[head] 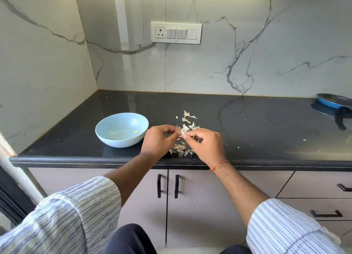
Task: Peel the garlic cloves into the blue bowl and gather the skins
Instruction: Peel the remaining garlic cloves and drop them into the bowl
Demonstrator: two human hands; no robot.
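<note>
Both hands are meeting over the dark surface (247,124), just right of the blue bowl (122,129). The left hand (159,139) and right hand (204,143) are each pinching, fingertips curled, the same garlic clove (183,130), which is sitting between them with papery skin flaring upward; its long axis is too small to read. The bowl is lying to the left, nearer the left hand, so a peeled clove would likely be travelling leftward. Inside the bowl one pale clove (136,132) is resting near the right wall, plus a faint scrap. Loose skins (181,147) are scattering on the surface under and beyond the hands, not yet gathered.
</note>
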